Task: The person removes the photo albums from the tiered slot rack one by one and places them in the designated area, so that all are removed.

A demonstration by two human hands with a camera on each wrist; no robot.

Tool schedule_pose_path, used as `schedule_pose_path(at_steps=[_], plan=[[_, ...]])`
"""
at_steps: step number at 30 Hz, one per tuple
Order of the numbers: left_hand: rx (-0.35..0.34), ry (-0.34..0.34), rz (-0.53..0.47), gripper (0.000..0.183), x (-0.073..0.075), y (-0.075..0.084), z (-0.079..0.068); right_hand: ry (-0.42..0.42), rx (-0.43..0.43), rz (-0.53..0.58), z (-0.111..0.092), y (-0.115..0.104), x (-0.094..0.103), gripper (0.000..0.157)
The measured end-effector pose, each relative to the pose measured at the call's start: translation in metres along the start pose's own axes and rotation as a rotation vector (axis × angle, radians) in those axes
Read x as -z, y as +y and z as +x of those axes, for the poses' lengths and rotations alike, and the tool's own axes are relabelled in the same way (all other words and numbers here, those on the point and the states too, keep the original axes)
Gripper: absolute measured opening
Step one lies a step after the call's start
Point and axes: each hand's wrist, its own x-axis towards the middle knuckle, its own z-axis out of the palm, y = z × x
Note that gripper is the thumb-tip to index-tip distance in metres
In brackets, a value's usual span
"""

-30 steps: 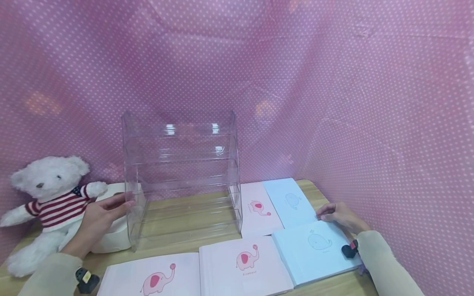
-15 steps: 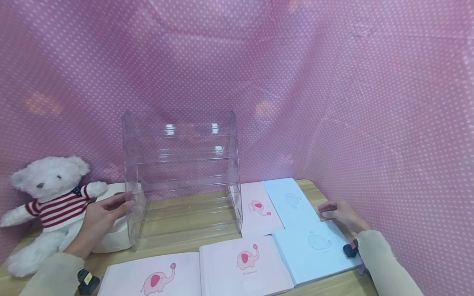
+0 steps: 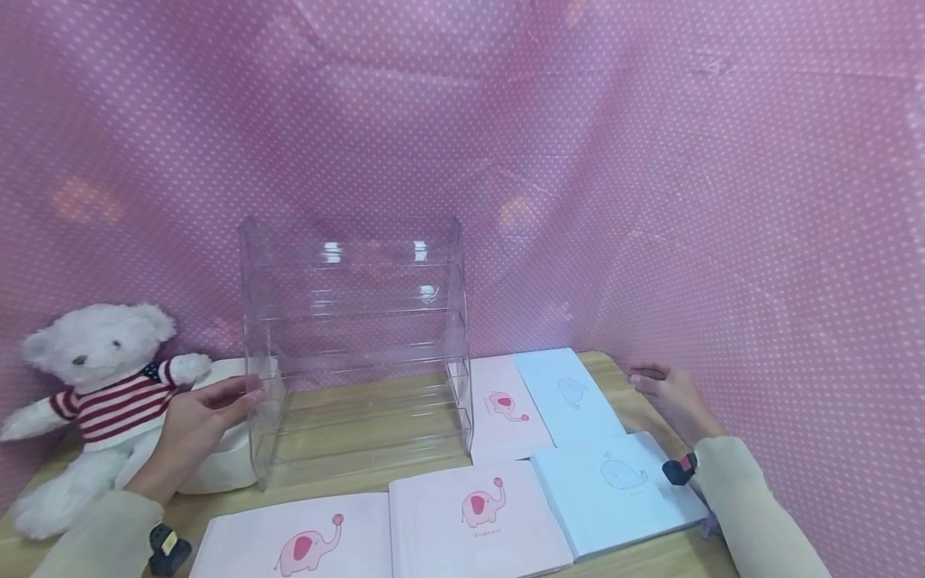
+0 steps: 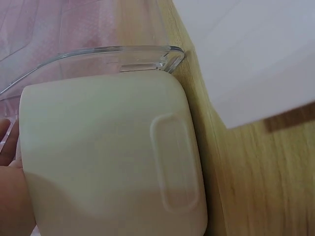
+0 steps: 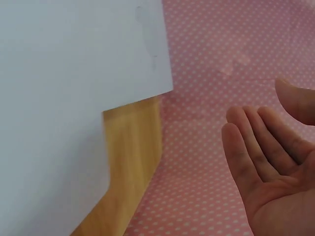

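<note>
On the left in the head view, my left hand (image 3: 205, 425) is at the side panel of a clear stepped display rack (image 3: 361, 337), its extended fingers and thumb meeting the plastic. Most of that hand is hidden behind a cream-white box (image 4: 108, 152) in the left wrist view. My right hand (image 3: 668, 397) holds nothing; its fingers are loosely extended in the right wrist view. It hovers beside a light blue whale booklet (image 3: 571, 393) at the back and another blue whale booklet (image 3: 614, 494) nearer me. To the rack's right lies a pink elephant booklet (image 3: 506, 417).
Two pink elephant booklets, a middle one (image 3: 441, 514) and a left one (image 3: 238, 538), lie along the table front. A white teddy bear (image 3: 101, 345) in a striped shirt sits far left. Pink dotted cloth (image 3: 723, 201) hangs behind and right of the wooden table (image 3: 340, 482).
My right hand has come away from the corner of the blue booklets, moving back and slightly right. The left hand, rack and booklets look the same.
</note>
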Motion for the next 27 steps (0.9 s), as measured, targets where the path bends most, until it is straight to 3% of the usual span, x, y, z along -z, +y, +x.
schedule_pose_path(at_steps=[7,14,19,27], plan=[[-0.004,-0.029,0.051,0.065,0.003,0.005,0.001,0.084,0.076,-0.096,0.004,-0.019,0.003,0.062],[-0.026,-0.008,0.196,0.06,0.006,0.006,0.001,0.086,0.105,-0.111,0.011,-0.038,-0.001,0.064],[-0.092,0.027,0.306,0.055,0.006,0.006,0.0,0.116,0.124,-0.109,0.014,-0.051,-0.005,0.062],[-0.246,0.002,0.501,0.061,0.014,0.011,-0.001,0.206,0.205,-0.162,0.016,-0.065,-0.013,0.058]])
